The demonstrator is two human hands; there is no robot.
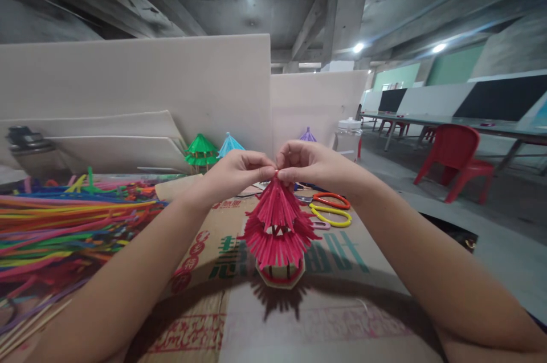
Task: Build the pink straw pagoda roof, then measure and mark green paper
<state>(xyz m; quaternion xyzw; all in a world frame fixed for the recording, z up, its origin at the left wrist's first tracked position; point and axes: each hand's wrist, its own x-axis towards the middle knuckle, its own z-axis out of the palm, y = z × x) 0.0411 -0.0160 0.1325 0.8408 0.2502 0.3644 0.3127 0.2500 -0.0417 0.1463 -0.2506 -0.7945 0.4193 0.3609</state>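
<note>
A two-tiered red pagoda model [280,220], its roofs made of fuzzy pipe cleaners, stands upright on a pale many-sided base [280,282]. My left hand [237,172] pinches the tip of its upper roof from the left, thumb and forefinger closed. From the right, my right hand [311,166] grips the same tip, its thumb and fingertips meeting those of the left. A small bit of red shows between the fingertips; the rest of the peak is hidden by them. Beneath the pagoda lies a printed cardboard sheet [333,300].
Orange-and-yellow-handled scissors [331,216] lie right of the pagoda. Many coloured pipe cleaners [77,226] spread at left, with thin wooden sticks [29,326]. Behind stand green [200,149], blue [229,143] and purple [307,134] models, a clear jar [348,138] and white boards [141,84].
</note>
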